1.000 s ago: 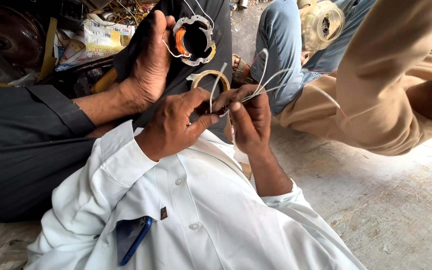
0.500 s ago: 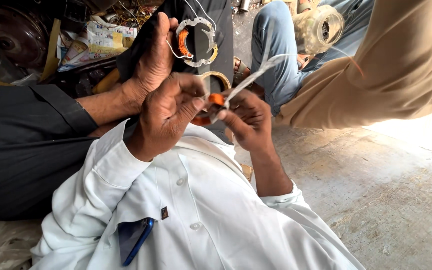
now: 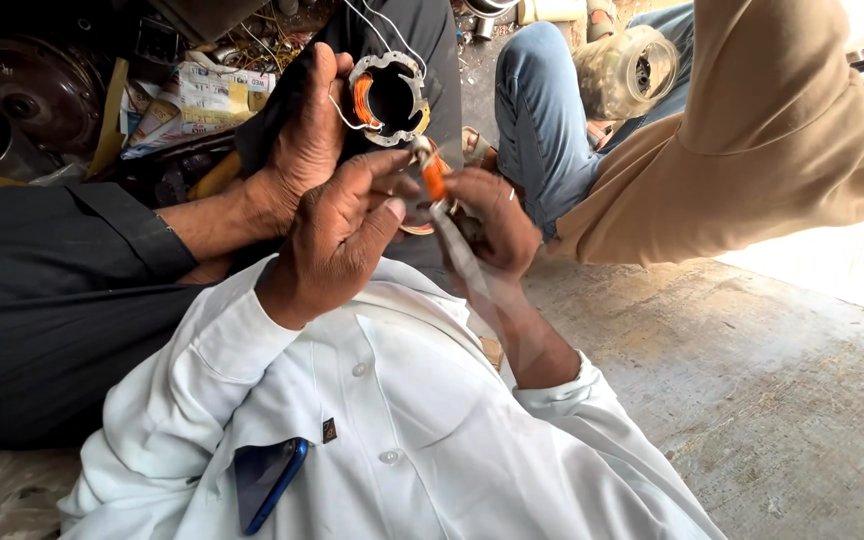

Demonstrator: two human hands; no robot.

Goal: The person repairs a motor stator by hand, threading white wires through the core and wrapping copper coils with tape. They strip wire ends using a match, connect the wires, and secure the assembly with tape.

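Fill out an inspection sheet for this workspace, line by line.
Surface: bare, stained concrete floor.
Job's things: small orange-wound coil piece, partly hidden between both hands.
Clutter: metal parts and papers at upper left.
Grips: left hand and right hand pinch the coil piece.
Cables: thin white wires run from a metal ring with orange winding, held by another person's hand.
Surroundings: clear plastic spool; a tan-sleeved person.

Beside us we see a co-worker's hand [image 3: 302, 150] in a black sleeve holding up a round metal stator ring with orange copper windings [image 3: 387, 98]. A dark blue phone [image 3: 267, 480] sticks out of our white shirt pocket. Behind lie a dusty round metal motor housing [image 3: 37, 85], crumpled printed papers [image 3: 187, 100] and a clear plastic spool [image 3: 627, 70], with bare grey concrete floor [image 3: 752, 380] alongside.
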